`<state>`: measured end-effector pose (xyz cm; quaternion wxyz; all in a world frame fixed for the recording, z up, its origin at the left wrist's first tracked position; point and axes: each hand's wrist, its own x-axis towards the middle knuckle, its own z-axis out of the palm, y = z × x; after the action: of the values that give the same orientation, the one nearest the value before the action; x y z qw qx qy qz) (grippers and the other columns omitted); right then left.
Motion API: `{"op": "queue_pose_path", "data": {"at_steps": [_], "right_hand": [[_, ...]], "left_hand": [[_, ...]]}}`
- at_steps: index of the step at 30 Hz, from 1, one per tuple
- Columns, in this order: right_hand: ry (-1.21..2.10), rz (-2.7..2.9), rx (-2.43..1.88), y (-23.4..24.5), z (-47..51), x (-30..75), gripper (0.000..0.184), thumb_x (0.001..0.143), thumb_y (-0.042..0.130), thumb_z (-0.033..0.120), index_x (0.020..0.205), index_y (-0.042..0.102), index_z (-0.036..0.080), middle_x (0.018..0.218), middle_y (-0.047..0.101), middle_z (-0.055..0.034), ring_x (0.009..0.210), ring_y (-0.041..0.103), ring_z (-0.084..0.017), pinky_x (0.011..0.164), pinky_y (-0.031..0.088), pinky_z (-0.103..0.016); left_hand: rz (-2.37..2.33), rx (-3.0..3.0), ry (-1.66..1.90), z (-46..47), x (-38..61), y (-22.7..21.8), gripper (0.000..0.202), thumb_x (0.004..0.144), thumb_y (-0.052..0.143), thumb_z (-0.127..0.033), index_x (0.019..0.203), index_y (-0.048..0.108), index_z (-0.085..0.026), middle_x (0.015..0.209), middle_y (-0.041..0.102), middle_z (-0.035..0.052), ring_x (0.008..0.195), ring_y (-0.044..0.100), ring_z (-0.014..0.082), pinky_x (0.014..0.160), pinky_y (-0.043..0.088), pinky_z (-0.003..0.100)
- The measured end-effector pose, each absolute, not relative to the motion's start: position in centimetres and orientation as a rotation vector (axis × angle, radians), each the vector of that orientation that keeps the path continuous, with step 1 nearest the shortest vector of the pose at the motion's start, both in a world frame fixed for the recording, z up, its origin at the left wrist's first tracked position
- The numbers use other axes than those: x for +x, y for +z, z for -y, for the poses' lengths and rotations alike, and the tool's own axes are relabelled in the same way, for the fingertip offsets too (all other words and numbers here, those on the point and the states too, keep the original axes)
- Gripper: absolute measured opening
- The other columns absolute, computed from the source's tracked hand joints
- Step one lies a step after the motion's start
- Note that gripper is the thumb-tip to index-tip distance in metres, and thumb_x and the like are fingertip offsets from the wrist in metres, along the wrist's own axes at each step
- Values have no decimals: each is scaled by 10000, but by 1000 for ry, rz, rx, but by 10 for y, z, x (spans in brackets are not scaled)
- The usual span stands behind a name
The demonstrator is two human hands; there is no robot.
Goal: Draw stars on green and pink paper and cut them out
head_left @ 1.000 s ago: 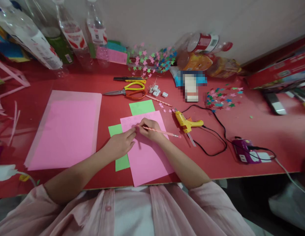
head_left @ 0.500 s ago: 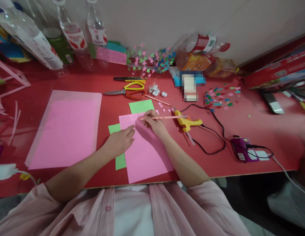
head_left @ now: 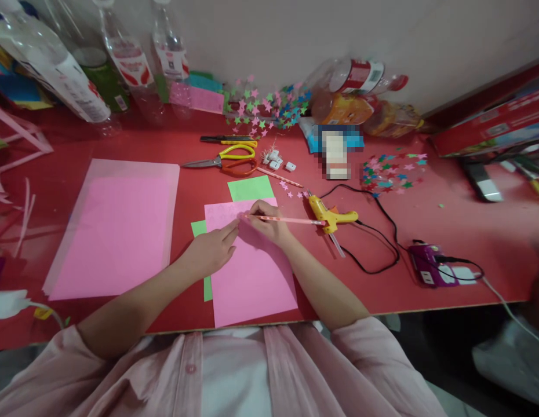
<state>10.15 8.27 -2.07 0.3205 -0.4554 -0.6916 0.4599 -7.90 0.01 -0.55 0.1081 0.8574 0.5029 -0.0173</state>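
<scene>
My right hand (head_left: 269, 223) grips a pink pencil (head_left: 291, 219) with its tip on the upper part of a small pink paper sheet (head_left: 250, 278). My left hand (head_left: 212, 250) lies flat on the sheet's left side, fingers stretched out toward the pencil tip. The sheet covers most of a green paper (head_left: 251, 188), which shows above it and as a strip at its left. The sheet's near edge reaches the table's front edge.
A large pink paper stack (head_left: 115, 229) lies to the left. Scissors (head_left: 228, 160), a yellow glue gun (head_left: 330, 217) with its black cord, a purple plug adapter (head_left: 430, 266) and scattered paper stars (head_left: 393, 171) lie on the red table (head_left: 469, 243). Plastic bottles (head_left: 117, 58) stand at the back.
The pink sheet has turned and slid left under my hands. My right hand lifted the pencil away toward the glue gun, then brought its tip back onto the sheet.
</scene>
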Motion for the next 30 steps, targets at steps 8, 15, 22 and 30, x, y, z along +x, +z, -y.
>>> {"op": "queue_pose_path", "data": {"at_steps": [8,15,22,30], "right_hand": [[1187,1889,-1172,-16,-82,103,117,737,523,266,653,473,203,583,482,37,549,420,-96,533,327,-234],[1172,1917,-1188,-13,-81,102,91,726,506,223,644,472,201,590,493,35,546,424,-95,537,329,-234],[1140,1842,-1251,-20,-81,100,175,762,539,315,652,453,210,600,495,34,569,440,-105,538,344,-238],[1084,1840,-1244,-26,-83,101,181,774,547,320,668,445,213,599,498,35,572,451,-110,539,353,-241]], "left_hand": [[-1473,2539,-71,-1,-80,-5,441,956,344,-273,1367,441,-147,1480,404,111,987,643,206,659,543,293],[-1480,2535,-67,-1,-80,-5,450,956,336,-272,1379,429,-152,1487,392,114,992,640,208,651,549,301],[-1475,2496,-46,-1,-80,-3,445,952,352,-273,1378,428,-168,1481,401,110,1024,638,205,719,545,294],[-1464,2501,-63,-2,-80,-2,454,955,324,-273,1380,416,-143,1499,376,104,1042,629,204,708,536,288]]}}
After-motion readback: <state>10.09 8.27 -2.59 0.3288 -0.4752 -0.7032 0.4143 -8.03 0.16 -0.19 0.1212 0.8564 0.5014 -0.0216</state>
